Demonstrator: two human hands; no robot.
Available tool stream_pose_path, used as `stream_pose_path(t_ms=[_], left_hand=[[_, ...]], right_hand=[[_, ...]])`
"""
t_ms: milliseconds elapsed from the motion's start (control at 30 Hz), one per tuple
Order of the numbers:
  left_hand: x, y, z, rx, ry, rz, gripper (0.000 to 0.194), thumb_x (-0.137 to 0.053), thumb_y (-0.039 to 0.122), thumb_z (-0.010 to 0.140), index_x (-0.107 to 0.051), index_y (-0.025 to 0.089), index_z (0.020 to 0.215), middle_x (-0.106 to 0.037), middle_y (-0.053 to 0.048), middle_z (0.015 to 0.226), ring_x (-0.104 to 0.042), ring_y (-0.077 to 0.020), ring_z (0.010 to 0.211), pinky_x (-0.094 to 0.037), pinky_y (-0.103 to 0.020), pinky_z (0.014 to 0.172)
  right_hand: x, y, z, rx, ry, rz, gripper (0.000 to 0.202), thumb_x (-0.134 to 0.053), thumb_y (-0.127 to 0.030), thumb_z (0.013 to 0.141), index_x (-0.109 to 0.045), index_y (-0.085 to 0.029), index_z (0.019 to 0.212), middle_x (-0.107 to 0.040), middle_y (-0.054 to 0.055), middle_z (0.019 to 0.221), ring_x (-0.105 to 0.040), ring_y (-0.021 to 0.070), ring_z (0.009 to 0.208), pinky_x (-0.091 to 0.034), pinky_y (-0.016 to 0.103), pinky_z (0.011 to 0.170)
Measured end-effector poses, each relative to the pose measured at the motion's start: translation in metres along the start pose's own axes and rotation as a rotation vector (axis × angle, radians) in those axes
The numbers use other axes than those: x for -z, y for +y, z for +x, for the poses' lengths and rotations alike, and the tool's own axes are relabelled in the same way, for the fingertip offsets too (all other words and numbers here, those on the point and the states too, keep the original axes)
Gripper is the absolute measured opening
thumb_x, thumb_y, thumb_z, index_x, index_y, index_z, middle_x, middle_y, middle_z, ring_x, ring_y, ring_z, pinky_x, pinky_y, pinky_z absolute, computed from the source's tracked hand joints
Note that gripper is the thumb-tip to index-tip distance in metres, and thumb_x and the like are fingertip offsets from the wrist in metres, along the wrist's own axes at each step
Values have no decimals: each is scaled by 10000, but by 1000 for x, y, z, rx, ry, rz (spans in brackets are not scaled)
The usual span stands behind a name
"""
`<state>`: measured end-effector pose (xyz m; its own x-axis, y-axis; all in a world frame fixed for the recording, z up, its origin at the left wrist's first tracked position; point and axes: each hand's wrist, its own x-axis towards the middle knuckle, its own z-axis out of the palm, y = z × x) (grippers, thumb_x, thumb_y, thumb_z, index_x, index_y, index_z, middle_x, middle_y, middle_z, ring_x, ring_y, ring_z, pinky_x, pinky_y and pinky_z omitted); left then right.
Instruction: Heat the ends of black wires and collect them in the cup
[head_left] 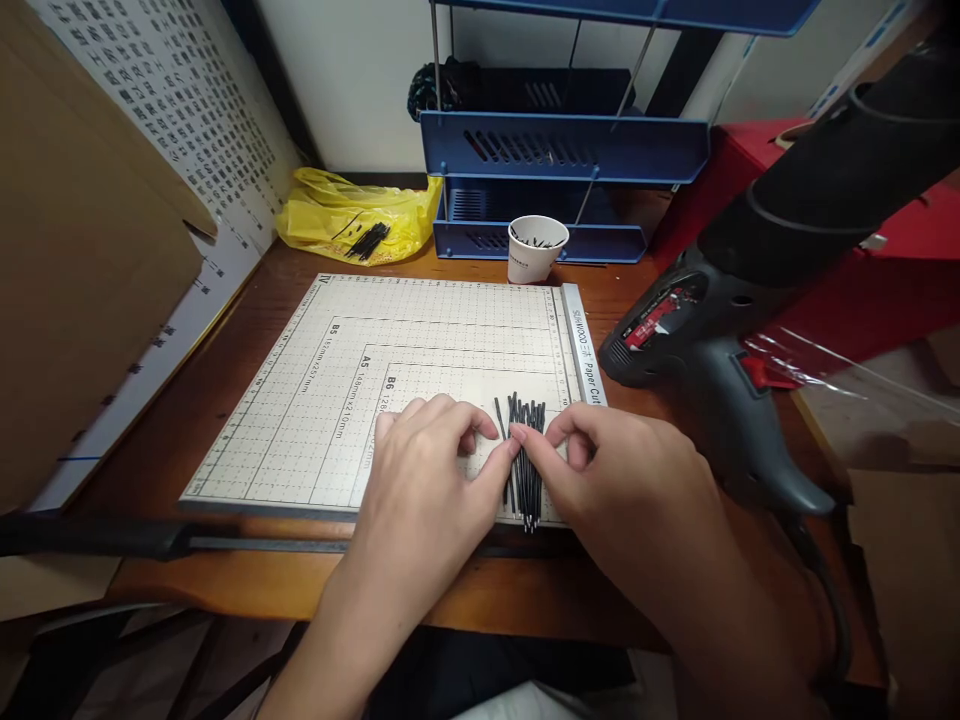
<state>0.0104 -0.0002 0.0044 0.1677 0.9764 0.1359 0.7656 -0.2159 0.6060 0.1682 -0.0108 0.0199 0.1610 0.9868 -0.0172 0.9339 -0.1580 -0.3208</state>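
Black sticks (529,480), bunched over the paper cutter (442,318), are pinched by the left hand (436,455) and right hand (628,468) together.

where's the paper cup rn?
Head view, upper middle, a bit right of centre: the white paper cup stands just beyond the gridded board's far edge, near its right corner, in front of the blue rack.

Small workshop desk (247,590): heat gun (735,300), paper cutter (300,400), trays (630,150).

Board (300,400) open at left; power tool (720,325) blocks right; cup (531,262) beyond.
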Motion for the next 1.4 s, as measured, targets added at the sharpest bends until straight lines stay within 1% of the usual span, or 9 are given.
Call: stream_pose_path(t_ms=[67, 233, 400, 533, 733, 867, 967, 1267, 1400], left_hand=[[-1, 1, 1, 10, -3, -6, 112, -676, 320, 901, -652, 228, 843, -607, 32, 761, -557, -185, 768, -339, -391, 795], [-1, 2, 0, 24, -1, 5, 89, -654, 283, 889, -636, 226, 824, -597, 30, 757, -549, -186, 770, -339, -393, 797], [-2, 3, 0, 23, 8, 32, 108, -663, 318, 876, -629, 227, 828, -601, 21, 758, -549, -194, 767, -335, -386, 783], [-2, 6, 2, 44, 5, 54, 140, -667, 345, 861, -623, 223, 807, -601, 14, 746, -551, -201, 764, -331, -386, 773], [-4, 8, 3, 68, 16, 67, 153, -669, 350, 848, -610, 227, 781, -608, 11, 745, -547, -201, 754, -333, -385, 766], [-4, 8, 3, 72, 22, 65, 159, -675, 347, 847, -607, 225, 771, -607, 11, 746, -547, -201, 756, -339, -387, 763], [-4, 8, 3, 64, 14, 68, 151, -674, 348, 855, -618, 228, 783, -608, 11, 750, -551, -204, 767, -338, -390, 765], [-6, 5, 2, 41, 39, 87, 185, -669, 371, 883, -613, 227, 781, -603, 12, 732, -549, -198, 749, -332, -383, 741], [-6, 5, 1, 42, 37, 85, 150, -670, 340, 877, -617, 229, 790, -604, 13, 735, -555, -202, 761, -329, -389, 751]], right_hand=[[-1, 0, 3, -10, -14, -4, 294, -611, -518, 855, -636, -277, 690, -650, -46, 649, -475, 163, 543, -217, 294, 523], [2, 3, 7, -39, -11, 3, 236, -660, -508, 816, -666, -286, 736, -638, -46, 640, -491, 162, 565, -233, 294, 546], [4, 6, 6, -23, -2, 36, 215, -679, -469, 807, -665, -274, 720, -613, -51, 608, -472, 144, 538, -236, 296, 541], [3, 7, 4, 9, -1, 69, 262, -658, -482, 823, -644, -261, 684, -569, -48, 556, -440, 136, 506, -220, 294, 526], [2, 5, 12, -16, 106, 120, 325, -641, -496, 837, -663, -246, 630, -492, -27, 512, -365, 126, 486, -217, 296, 527], [1, 0, 21, -51, 39, 91, 277, -695, -521, 788, -689, -268, 674, -510, -27, 530, -381, 140, 518, -233, 296, 541], [1, -1, 24, -74, 1, 77, 260, -691, -510, 793, -693, -273, 687, -530, -20, 551, -399, 148, 537, -243, 298, 556], [-4, 1, 26, -59, 44, 130, 291, -717, -514, 774, -677, -250, 658, -512, -27, 532, -384, 135, 508, -229, 288, 530], [-2, 1, 27, -71, 49, 124, 286, -708, -521, 771, -677, -259, 663, -518, -25, 539, -391, 141, 523, -235, 292, 542]])
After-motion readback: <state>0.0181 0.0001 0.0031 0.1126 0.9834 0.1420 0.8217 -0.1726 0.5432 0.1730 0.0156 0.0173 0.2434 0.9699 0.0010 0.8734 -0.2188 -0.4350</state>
